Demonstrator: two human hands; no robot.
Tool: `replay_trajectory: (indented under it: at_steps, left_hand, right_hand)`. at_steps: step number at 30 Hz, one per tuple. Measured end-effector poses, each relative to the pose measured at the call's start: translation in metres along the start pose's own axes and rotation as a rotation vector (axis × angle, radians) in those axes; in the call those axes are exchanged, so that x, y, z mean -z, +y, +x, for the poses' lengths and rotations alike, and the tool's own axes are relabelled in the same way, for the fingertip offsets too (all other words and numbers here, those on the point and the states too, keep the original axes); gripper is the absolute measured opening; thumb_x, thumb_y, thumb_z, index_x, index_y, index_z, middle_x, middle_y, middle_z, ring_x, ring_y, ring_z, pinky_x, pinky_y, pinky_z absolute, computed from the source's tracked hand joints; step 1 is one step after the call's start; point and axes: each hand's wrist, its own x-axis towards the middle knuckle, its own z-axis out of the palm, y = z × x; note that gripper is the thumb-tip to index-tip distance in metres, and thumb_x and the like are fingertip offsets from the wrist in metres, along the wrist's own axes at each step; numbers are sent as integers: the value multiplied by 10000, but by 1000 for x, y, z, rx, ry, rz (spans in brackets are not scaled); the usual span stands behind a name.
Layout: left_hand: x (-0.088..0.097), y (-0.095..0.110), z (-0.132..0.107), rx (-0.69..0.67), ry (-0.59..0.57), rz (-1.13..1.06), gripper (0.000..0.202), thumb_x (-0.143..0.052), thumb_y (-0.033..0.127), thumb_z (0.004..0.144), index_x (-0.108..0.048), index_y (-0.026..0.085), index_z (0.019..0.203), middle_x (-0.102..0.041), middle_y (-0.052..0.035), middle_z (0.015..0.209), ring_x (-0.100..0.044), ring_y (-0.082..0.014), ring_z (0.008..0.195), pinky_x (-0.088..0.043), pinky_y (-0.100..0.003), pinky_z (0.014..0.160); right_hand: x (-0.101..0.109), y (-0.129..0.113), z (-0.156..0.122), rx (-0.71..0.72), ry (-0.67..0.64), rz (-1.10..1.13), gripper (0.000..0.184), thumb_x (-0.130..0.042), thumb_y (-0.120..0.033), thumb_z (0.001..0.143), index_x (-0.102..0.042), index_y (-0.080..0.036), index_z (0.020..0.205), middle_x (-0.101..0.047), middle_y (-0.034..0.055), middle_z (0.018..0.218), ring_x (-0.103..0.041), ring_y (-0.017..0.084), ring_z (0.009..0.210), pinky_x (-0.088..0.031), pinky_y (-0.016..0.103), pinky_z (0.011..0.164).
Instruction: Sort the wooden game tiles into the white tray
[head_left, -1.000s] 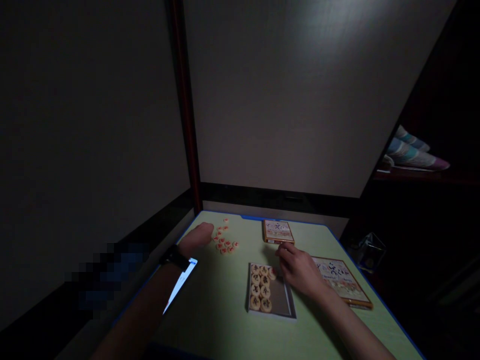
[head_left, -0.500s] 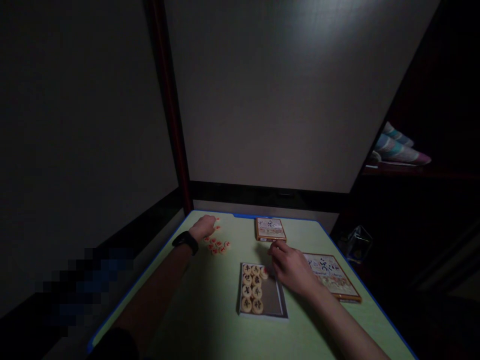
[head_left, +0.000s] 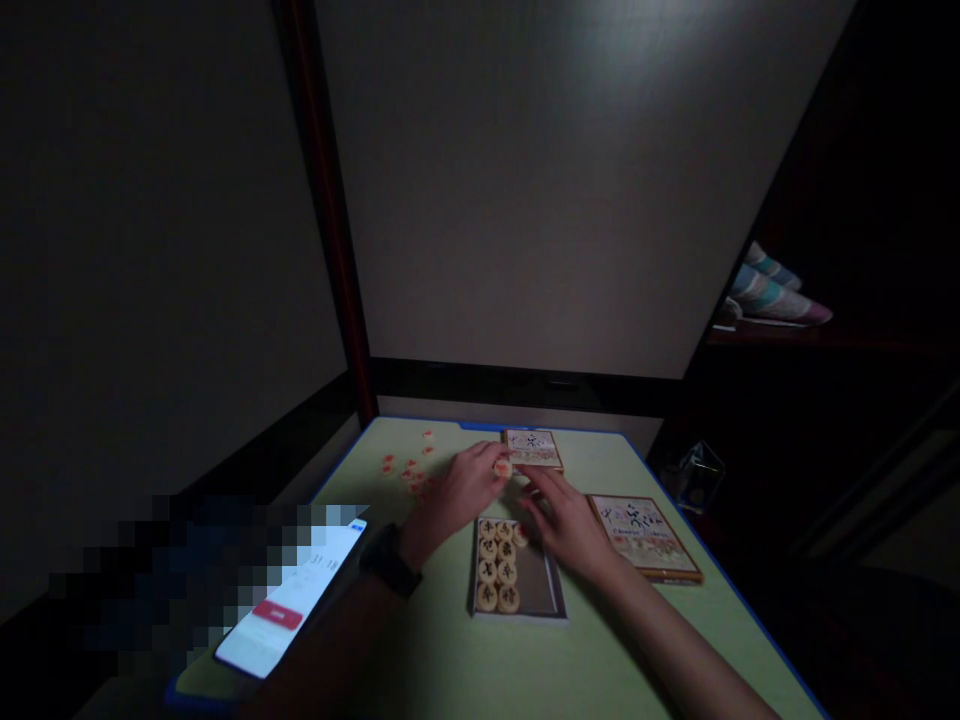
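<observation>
My left hand (head_left: pixel 466 492), with a dark band on its wrist, pinches a round Chinese chess piece (head_left: pixel 502 468) with a red character. Close beside that piece, the fingers of my right hand (head_left: pixel 559 515) are apart; whether a fingertip touches it I cannot tell. Below both hands sits an open tray (head_left: pixel 541 590). Rows of black-character pieces (head_left: pixel 498 572) fill its left side, and one red piece (head_left: pixel 521 533) lies at its top, partly beside my right hand. Several loose red pieces (head_left: pixel 411 472) are scattered left of my left hand, some hidden behind it.
One printed chess box (head_left: pixel 534 447) lies at the table's far side, another box lid (head_left: pixel 646 535) at the right. A lit phone (head_left: pixel 296 605) is at the left edge of the green table (head_left: pixel 600 665). Walls stand behind and to the left.
My left hand has come from the far left of the table to the middle, bringing a red chess piece beside my right hand. The lit phone now shows at the left.
</observation>
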Motion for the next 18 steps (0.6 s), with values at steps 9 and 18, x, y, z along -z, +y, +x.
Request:
replay_trajectory:
  at_steps: [9,18]
  left_hand:
    - [-35,12,-8,414,78,-844,361,-759,32,575,-632,156,890,-716,-21,816,-681,-148,740,-553,-244,678]
    - [-19,14,-16,541,76,-1090,433,-889,205,494,-650,138,848,-732,-64,865,-688,-182,843,-548,-318,842]
  right_hand:
    - [-4,7,-4,116,136,-85,352,-495,-149,925,-537,-225,1266,-670,120,1148,-661,221,1035,-583,362,855]
    - [-5,3,-7,44,225,-115,268,-518,-232,933,-558,-199,1196,-730,93,1011,-715,198,839,-594,311,749]
